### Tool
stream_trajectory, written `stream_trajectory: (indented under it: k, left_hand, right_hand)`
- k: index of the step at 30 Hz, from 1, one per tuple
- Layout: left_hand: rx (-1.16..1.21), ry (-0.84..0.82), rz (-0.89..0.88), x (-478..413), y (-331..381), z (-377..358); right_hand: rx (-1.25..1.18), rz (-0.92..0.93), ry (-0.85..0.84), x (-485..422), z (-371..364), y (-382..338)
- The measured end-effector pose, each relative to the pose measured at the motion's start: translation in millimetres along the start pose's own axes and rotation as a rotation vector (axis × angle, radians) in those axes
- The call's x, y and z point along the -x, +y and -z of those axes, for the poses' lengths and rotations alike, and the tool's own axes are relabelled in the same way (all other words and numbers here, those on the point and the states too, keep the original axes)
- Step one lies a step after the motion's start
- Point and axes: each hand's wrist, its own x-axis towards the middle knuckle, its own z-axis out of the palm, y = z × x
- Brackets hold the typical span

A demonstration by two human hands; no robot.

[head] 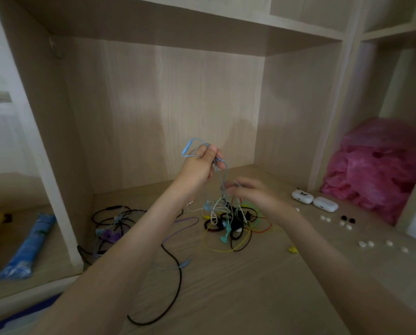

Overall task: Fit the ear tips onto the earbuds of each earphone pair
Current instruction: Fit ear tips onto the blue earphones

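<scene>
Wooden desk (pixel 250 286) under both hands, serving as the sorting floor. Pink bag (pixel 376 170) off to the right of the right hand (pixel 255 193), tucked in the next cubby, out of the way. Blue pack (pixel 30 247) well left of the left hand (pixel 198 165), in another cubby, nothing to do with this job by the look of it.

Straight below the hands: a tangle (pixel 233 221) of coloured earphones. Down-left of the left hand, a second pile (pixel 112 222) of black and purple ones, maybe sorted apart on purpose, hard to say.

Left hand up above the tangle, fingers curled round a blue cord (pixel 187 147), loop poking out over the fist. Held high probably to let the pile's weight drag the knots loose. Right hand lower, just right of the hanging strand, fingertips at it. Too blurred to tell a pinch from a light touch; guessing there to tease the strand free. Blue cord's earbuds not made out, possibly buried in the tangle.

Two white cases (pixel 302 197) just past the right hand, both closed.

Loose ear tips (pixel 324 218) on the desk right of the right hand, mostly white plus a black pair (pixel 347 218), well apart from the cords. Presumably laid out for easy grabbing. None on a bud as far as visible, so very much the untangling stage.
</scene>
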Motion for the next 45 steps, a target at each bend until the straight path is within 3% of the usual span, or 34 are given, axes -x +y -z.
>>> stream_trajectory:
  k: [4, 8, 12, 13, 17, 19, 20, 24, 28, 33, 41, 45]
  left_hand:
    - [-0.002, 0.045, -0.004, 0.2, 0.5, 2.6]
    - [-0.185, 0.152, 0.002, -1.1, -0.8, 8.3]
    - [-0.385, 0.133, 0.018, 1.5, -5.1, 13.0]
    - [-0.386, 0.13, 0.016, 2.6, -4.9, 13.2]
    - [-0.297, 0.103, -0.021, 4.0, 1.5, 10.5]
    - [-0.227, 0.092, -0.048, 5.1, 5.9, 8.7]
    - [-0.193, 0.089, -0.056, 5.5, 7.8, 8.6]
    - [-0.151, 0.144, -0.097, 7.2, 11.7, 12.4]
    - [-0.37, 0.306, -0.125, 9.1, 1.5, 23.6]
    - [-0.428, 0.376, -0.112, 10.2, -8.4, 29.6]
    - [-0.394, 0.4, -0.042, 4.9, -6.8, 39.5]
    - [-0.356, 0.356, -0.005, 1.8, -7.9, 36.8]
  right_hand:
    - [0.181, 0.003, 0.07, -1.0, 2.4, 8.7]
    - [-0.052, -0.068, 0.196, 1.5, 4.4, 5.4]
    - [-0.277, -0.151, 0.242, 9.3, 13.2, -6.2]
    - [-0.189, -0.162, 0.214, 10.8, 15.1, -8.7]
    - [0.558, -0.134, 0.016, 8.3, 13.0, -10.5]
    - [0.712, -0.09, -0.011, 7.4, 1.7, -13.5]
    - [0.703, -0.051, -0.009, 7.0, -3.8, -15.0]
    - [0.292, 0.047, 0.042, 2.3, -16.5, -14.2]
    - [0.508, 0.03, 0.183, -2.7, -17.1, -6.5]
    - [0.527, 0.016, 0.129, -0.9, -16.7, -3.2]
    - [0.119, 0.127, 0.13, -1.6, -12.6, 5.7]
    - [-0.149, 0.127, 0.212, -2.4, -5.5, 0.5]
